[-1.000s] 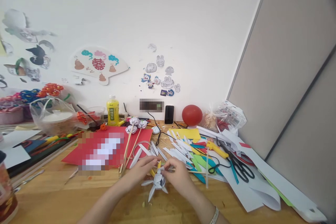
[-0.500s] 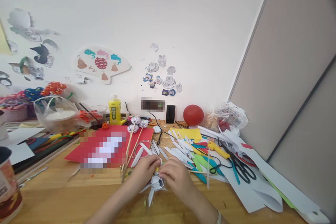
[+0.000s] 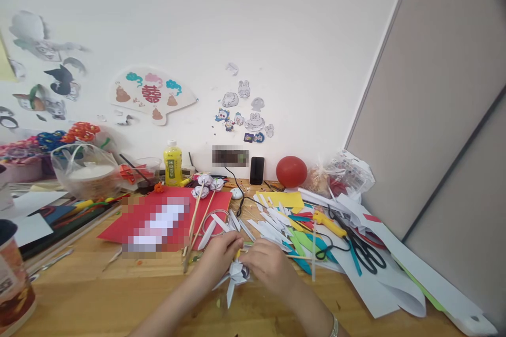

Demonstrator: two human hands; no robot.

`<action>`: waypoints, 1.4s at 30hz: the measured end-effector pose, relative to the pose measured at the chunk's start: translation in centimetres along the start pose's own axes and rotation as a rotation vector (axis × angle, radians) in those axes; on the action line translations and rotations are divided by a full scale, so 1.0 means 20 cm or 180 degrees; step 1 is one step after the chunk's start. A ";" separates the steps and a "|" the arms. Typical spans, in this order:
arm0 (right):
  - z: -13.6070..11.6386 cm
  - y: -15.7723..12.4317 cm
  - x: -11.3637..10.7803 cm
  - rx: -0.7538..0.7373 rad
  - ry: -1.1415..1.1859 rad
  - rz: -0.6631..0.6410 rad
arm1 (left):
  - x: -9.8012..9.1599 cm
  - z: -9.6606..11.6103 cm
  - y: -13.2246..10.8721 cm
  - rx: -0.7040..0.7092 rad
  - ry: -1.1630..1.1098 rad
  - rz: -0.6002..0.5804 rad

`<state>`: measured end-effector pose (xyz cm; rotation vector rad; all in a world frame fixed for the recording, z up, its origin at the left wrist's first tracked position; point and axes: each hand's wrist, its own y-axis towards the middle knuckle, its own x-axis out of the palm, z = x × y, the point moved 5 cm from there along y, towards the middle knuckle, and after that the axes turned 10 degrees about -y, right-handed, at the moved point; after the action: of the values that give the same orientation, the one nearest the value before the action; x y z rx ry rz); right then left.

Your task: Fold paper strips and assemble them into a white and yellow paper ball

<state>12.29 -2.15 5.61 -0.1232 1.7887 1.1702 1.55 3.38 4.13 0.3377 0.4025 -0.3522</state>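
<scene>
A white folded-paper flower [image 3: 237,275] hangs petals-down low over the front of the table, with pointed paper strips sticking out below it. Pinched fingers of my left hand [image 3: 221,256] grip its upper end, where a small yellow bit shows. From the other side my right hand [image 3: 266,263] closes on the same upper end, its fingertips partly hidden. Just beyond my hands lie loose white paper strips [image 3: 216,224] and a thin ring [image 3: 205,227]. Finished-looking paper flowers [image 3: 200,191] on wooden sticks [image 3: 194,221] rest on a red sheet [image 3: 158,196].
To the right are a pile of cut paper strips [image 3: 272,229], a yellow glue gun [image 3: 330,224] with its cord, black scissors [image 3: 369,255] and large white paper [image 3: 371,292]. A phone [image 3: 256,170], red balloon [image 3: 291,171] and yellow bottle [image 3: 172,164] stand behind. A cup [image 3: 13,274] is left.
The paper flower has turned slightly and its lower strip has shifted a little right. My right hand has edged slightly right; both hands stay at the flower's upper end.
</scene>
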 end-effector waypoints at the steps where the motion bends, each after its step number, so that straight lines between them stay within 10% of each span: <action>1: 0.00 0.00 -0.01 -0.0046 0.0043 -0.0015 | 0.00 0.00 0.00 0.0003 -0.0002 0.0012; 12: 0.04 0.02 -0.04 0.0944 0.1153 -0.0018 | -0.02 0.01 0.00 0.0015 -0.0091 0.0096; 42: 0.02 0.01 -0.02 0.1005 0.1371 0.0083 | -0.06 0.02 0.00 0.0017 -0.0514 -0.0002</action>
<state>12.65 -1.80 6.00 -0.1758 2.3383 0.9082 0.65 3.62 4.94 0.3120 0.2433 -0.3785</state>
